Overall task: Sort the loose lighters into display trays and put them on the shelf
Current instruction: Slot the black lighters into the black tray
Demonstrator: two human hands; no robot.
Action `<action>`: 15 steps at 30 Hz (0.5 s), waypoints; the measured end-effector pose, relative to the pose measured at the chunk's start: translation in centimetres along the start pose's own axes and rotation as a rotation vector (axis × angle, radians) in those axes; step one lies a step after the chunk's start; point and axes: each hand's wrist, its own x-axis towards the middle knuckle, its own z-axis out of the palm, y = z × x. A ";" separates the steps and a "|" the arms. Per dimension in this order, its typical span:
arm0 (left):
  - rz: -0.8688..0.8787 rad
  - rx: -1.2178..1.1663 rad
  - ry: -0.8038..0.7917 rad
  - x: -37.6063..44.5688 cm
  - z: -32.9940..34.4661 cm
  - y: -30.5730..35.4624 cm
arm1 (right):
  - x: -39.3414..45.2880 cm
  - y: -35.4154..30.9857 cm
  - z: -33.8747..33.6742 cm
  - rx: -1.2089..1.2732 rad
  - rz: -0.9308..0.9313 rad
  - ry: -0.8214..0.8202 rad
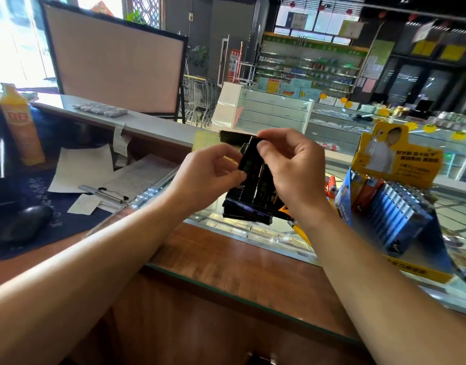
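A black display tray (pixel 249 204) stands on the glass counter in the middle of the head view, with black lighters standing in it. Above the tray both hands hold a black lighter (pixel 249 160). My left hand (pixel 211 175) pinches its lower end from the left. My right hand (pixel 290 164) pinches its upper end with thumb and fingers. To the right stands a blue and yellow display box (pixel 395 206) filled with rows of blue and white lighters. The far side of the black tray is hidden behind my hands.
The glass counter top (pixel 253 275) runs across the front. At left lie papers (pixel 87 167), a pen (pixel 105 193), a black mouse (pixel 26 222) and an orange bottle (pixel 21 125). Glass showcases (pixel 274 114) and shop shelves stand behind.
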 end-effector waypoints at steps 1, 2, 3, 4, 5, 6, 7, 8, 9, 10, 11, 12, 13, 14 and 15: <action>0.002 0.015 0.001 0.0 0.1 -0.1 | 0.0 0.1 0.0 0.013 0.002 0.020; 0.004 0.014 0.004 0.0 0.2 -0.1 | -0.1 0.2 0.0 0.010 0.002 0.030; 0.007 0.006 0.008 0.0 0.3 0.0 | -0.2 0.4 0.1 0.000 0.005 0.030; 0.009 -0.001 0.014 0.0 0.2 0.1 | -0.4 0.5 0.1 -0.012 0.012 0.019; 0.007 -0.002 0.021 -0.1 0.2 0.1 | -0.5 0.5 0.2 -0.024 0.025 0.004; 0.006 0.002 0.026 -0.1 0.1 0.1 | -0.5 0.5 0.1 -0.029 0.039 -0.010; 0.008 0.013 0.028 -0.1 0.1 0.0 | -0.5 0.6 0.0 -0.029 0.052 -0.020; 0.014 0.024 0.027 -0.1 0.1 0.0 | -0.2 0.5 -0.3 -0.027 0.061 -0.027; 0.021 0.034 0.029 0.0 0.3 0.0 | 0.1 0.4 -0.6 -0.027 0.065 -0.034; 0.027 0.045 0.031 0.0 0.5 0.1 | 0.5 0.2 -1.0 -0.028 0.067 -0.044; 0.039 0.066 0.037 0.0 0.7 0.3 | 0.8 0.0 -1.4 -0.039 0.063 -0.057; 0.060 0.102 0.046 0.0 0.9 0.5 | 1.0 -0.1 -1.9 -0.064 0.051 -0.071; 0.092 0.152 0.057 0.0 1.0 0.7 | 1.0 -0.3 -2.3 -0.104 0.035 -0.081; 0.129 0.209 0.069 0.0 1.0 0.9 | 1.0 -0.4 -2.8 -0.150 0.022 -0.078; 0.167 0.266 0.080 -0.1 1.0 1.1 | 0.9 -0.4 -3.3 -0.187 0.017 -0.061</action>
